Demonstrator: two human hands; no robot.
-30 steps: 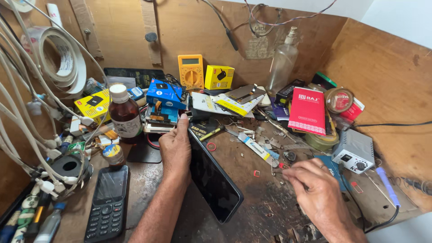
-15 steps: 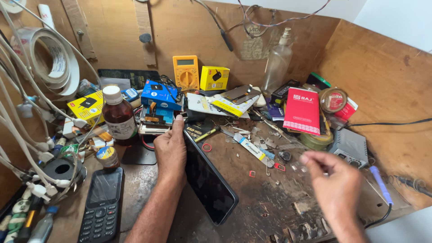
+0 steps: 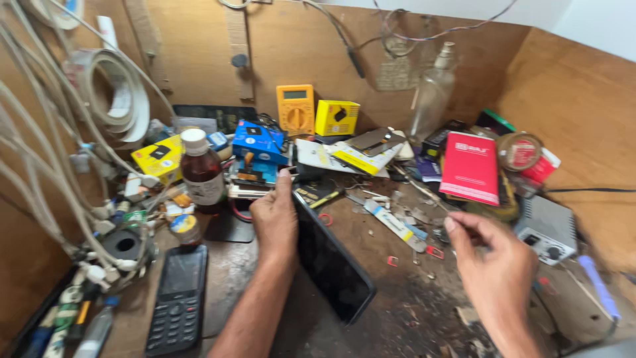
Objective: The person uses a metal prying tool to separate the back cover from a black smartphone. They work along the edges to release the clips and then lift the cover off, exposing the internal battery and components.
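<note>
Left hand (image 3: 275, 222) gripped the flat black glass-fronted phone (image 3: 329, 262) on edge, steadying it upright on the bench (image 3: 404, 311) | right hand (image 3: 497, 265) hovered nearby — fingers loosely curled, seemingly empty | you kept the screen facing right.

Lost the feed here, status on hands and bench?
Left hand gripping black slab phone, tilted on edge. Right hand raised, fingers curled, contents unclear. Small parts litter wooden bench.

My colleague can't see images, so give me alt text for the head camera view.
The left hand holds a black phone tilted on edge on a cluttered wooden workbench, while the right hand hovers nearby. A brown bottle, keypad phone and yellow meter surround them.
</note>
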